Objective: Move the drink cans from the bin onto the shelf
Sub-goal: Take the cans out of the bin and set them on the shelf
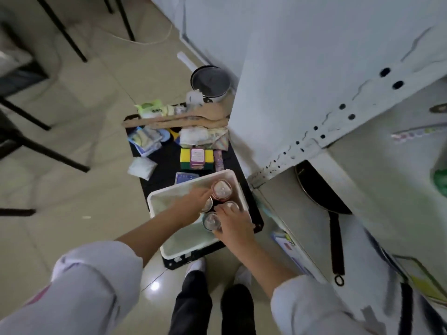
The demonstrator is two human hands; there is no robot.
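Observation:
A white plastic bin [169, 247] sits on a black low platform on the floor. Several drink cans stand upright in its far right corner, seen from above: a red-sided can [221, 189] at the back, one [206, 204] by my left fingers, one [232, 204] under my right fingertips and a dark can [211, 221] at the front. My left hand [191, 205] reaches into the bin and touches the cans from the left. My right hand [233, 226] wraps around the front dark can. The white shelf unit [326, 97] rises on the right.
Beyond the bin on the black platform [154, 165] lie sponges [197, 157], cloth packs, a white bag and a cardboard strip [179, 118]. A metal pot [211, 82] stands further back. A black frying pan [319, 189] lies on a shelf level. Black table legs stand at left.

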